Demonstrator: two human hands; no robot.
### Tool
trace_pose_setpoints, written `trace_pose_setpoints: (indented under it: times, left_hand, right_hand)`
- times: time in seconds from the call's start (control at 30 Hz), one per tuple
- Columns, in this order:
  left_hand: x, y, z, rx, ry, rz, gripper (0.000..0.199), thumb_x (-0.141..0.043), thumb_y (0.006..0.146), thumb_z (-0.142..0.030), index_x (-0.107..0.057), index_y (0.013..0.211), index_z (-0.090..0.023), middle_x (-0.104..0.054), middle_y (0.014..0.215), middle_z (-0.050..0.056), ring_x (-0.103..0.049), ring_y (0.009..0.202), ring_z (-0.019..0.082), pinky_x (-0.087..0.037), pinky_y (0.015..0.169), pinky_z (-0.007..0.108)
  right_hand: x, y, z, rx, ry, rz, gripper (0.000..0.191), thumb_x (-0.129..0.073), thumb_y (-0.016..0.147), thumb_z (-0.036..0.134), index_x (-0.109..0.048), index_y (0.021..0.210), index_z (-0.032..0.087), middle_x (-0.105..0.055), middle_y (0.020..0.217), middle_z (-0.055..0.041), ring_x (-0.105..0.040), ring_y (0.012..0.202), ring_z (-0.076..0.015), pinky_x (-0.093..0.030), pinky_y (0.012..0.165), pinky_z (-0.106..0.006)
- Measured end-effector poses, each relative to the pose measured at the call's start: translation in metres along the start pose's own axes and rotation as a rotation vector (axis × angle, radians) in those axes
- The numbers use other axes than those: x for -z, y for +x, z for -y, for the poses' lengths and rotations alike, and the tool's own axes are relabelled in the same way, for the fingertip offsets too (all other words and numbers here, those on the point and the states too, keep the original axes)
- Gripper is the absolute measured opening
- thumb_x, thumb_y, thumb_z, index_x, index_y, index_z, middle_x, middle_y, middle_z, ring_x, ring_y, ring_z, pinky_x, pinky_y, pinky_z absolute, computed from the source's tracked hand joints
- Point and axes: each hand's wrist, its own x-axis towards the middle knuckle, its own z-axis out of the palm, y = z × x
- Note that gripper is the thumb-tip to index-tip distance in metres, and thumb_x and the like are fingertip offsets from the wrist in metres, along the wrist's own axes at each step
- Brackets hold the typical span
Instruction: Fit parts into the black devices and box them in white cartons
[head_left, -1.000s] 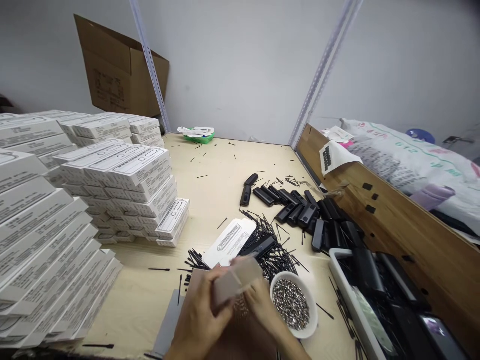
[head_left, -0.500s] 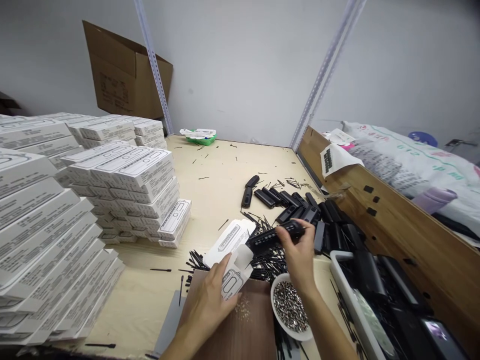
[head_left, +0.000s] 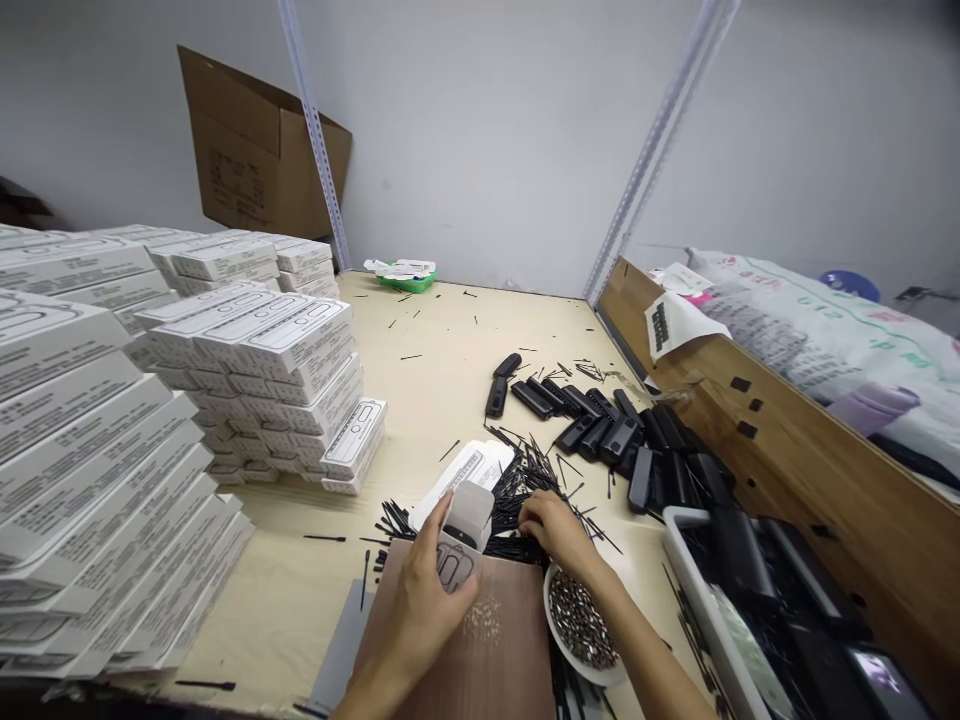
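Observation:
My left hand (head_left: 427, 590) is closed around a small white carton (head_left: 456, 566), tilted, with its top flap up. The end of a black elongated device (head_left: 460, 537) shows inside the carton's mouth. To the right, my right hand (head_left: 553, 525) has its fingers curled down onto a heap of thin black brush-like sticks (head_left: 536, 475); whatever is between the fingertips is hidden. A flat white carton (head_left: 465, 480) with a printed outline lies just behind the left hand. A white bowl of small metallic pieces (head_left: 583, 620) sits below my right wrist.
Tall stacks of white cartons (head_left: 292, 350) fill the left side. Several black devices (head_left: 600, 425) lie at right, beside a white bin (head_left: 679, 515) of more devices. A brown board (head_left: 480, 670) with tiny crumbs is in front of me. A wooden rail (head_left: 750, 420) edges the table.
The black device has gone from my right hand into the carton in my left hand. My right hand has moved down and left onto the black sticks. The carton is tilted more upright.

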Motion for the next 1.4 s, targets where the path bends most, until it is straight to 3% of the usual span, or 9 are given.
trace_pose_setpoints:
  times: [0.2, 0.4, 0.6, 0.73, 0.87, 1.0, 1.17, 1.27, 1.4]
  left_hand:
    - [-0.013, 0.005, 0.007, -0.084, -0.017, 0.024, 0.069, -0.062, 0.072, -0.023, -0.04, 0.137, -0.024, -0.046, 0.141, 0.006, -0.04, 0.131, 0.025, -0.026, 0.112, 0.039]
    - [-0.015, 0.007, 0.006, -0.063, 0.074, 0.11, 0.073, -0.059, 0.069, -0.018, -0.038, 0.14, -0.021, -0.047, 0.139, 0.009, -0.039, 0.131, 0.026, -0.025, 0.111, 0.041]
    - [-0.014, 0.004, -0.001, -0.065, 0.057, 0.145, 0.074, -0.056, 0.07, -0.016, -0.036, 0.141, -0.023, -0.045, 0.14, 0.008, -0.036, 0.133, 0.025, -0.023, 0.112, 0.041]
    - [-0.017, 0.005, 0.004, -0.089, 0.039, 0.157, 0.074, -0.056, 0.073, -0.016, -0.03, 0.142, -0.024, -0.037, 0.146, 0.007, -0.031, 0.136, 0.024, -0.021, 0.114, 0.041]
    - [-0.021, 0.002, 0.012, -0.096, -0.022, 0.086, 0.063, -0.056, 0.076, -0.02, -0.033, 0.135, -0.024, -0.042, 0.141, 0.01, -0.038, 0.132, 0.024, -0.029, 0.11, 0.043]
    - [-0.021, -0.003, 0.017, -0.142, -0.015, 0.14, 0.049, -0.056, 0.073, -0.015, -0.043, 0.12, -0.024, -0.055, 0.125, 0.01, -0.048, 0.123, 0.024, -0.035, 0.106, 0.044]
    - [-0.018, 0.002, 0.008, -0.034, -0.224, 0.133, 0.061, -0.053, 0.081, -0.024, -0.025, 0.135, -0.022, -0.045, 0.138, 0.015, -0.045, 0.127, 0.022, -0.034, 0.108, 0.038]
    - [-0.019, 0.006, 0.003, 0.058, -0.336, 0.103, 0.072, -0.047, 0.087, -0.029, -0.005, 0.144, -0.02, -0.042, 0.14, 0.018, -0.044, 0.129, 0.023, -0.033, 0.108, 0.041]
    - [-0.02, 0.005, 0.003, 0.059, -0.297, 0.115, 0.082, -0.059, 0.078, -0.023, -0.012, 0.144, -0.016, -0.035, 0.145, 0.02, -0.033, 0.136, 0.025, -0.028, 0.11, 0.04]
  right_hand:
    - [0.022, -0.014, 0.032, -0.034, 0.386, -0.165, 0.014, -0.059, 0.079, 0.035, -0.063, 0.079, 0.022, -0.061, 0.067, 0.0004, -0.05, 0.053, -0.0146, -0.039, 0.051, -0.026]
    - [0.054, -0.028, 0.069, 0.293, 0.217, -0.118, 0.017, -0.054, 0.086, 0.029, -0.068, 0.077, 0.025, -0.062, 0.079, -0.0037, -0.058, 0.072, -0.0186, -0.046, 0.064, -0.031]
    - [0.065, -0.03, 0.084, 0.299, 0.251, -0.18, 0.017, -0.054, 0.087, 0.029, -0.069, 0.081, 0.026, -0.063, 0.079, -0.0033, -0.058, 0.072, -0.0188, -0.049, 0.064, -0.032]
    - [0.047, -0.036, 0.09, 0.301, 0.266, 0.078, 0.014, -0.056, 0.086, 0.027, -0.07, 0.084, 0.028, -0.064, 0.086, -0.0029, -0.059, 0.08, -0.0194, -0.049, 0.073, -0.033]
    - [0.017, -0.038, 0.087, 0.091, 0.457, -0.176, 0.022, -0.063, 0.081, 0.03, -0.061, 0.102, 0.025, -0.061, 0.093, -0.0043, -0.058, 0.081, -0.0191, -0.048, 0.073, -0.032]
    - [-0.022, -0.038, 0.09, -0.053, 0.802, -0.17, 0.026, -0.058, 0.083, 0.037, -0.053, 0.104, 0.022, -0.063, 0.086, -0.0024, -0.06, 0.078, -0.0193, -0.05, 0.069, -0.031]
    - [-0.061, -0.047, 0.101, 0.17, 0.543, -0.557, 0.018, -0.049, 0.09, 0.035, -0.062, 0.086, 0.023, -0.063, 0.093, -0.0044, -0.06, 0.09, -0.0198, -0.047, 0.077, -0.031]
    - [-0.063, -0.048, 0.101, 0.259, 0.45, -0.564, 0.014, -0.051, 0.089, 0.03, -0.063, 0.087, 0.023, -0.064, 0.095, -0.005, -0.059, 0.095, -0.0199, -0.048, 0.08, -0.031]
    - [-0.056, -0.044, 0.1, 0.168, 0.401, -0.546, 0.015, -0.046, 0.092, 0.024, -0.061, 0.093, 0.022, -0.063, 0.092, -0.0044, -0.06, 0.089, -0.0177, -0.049, 0.077, -0.03]
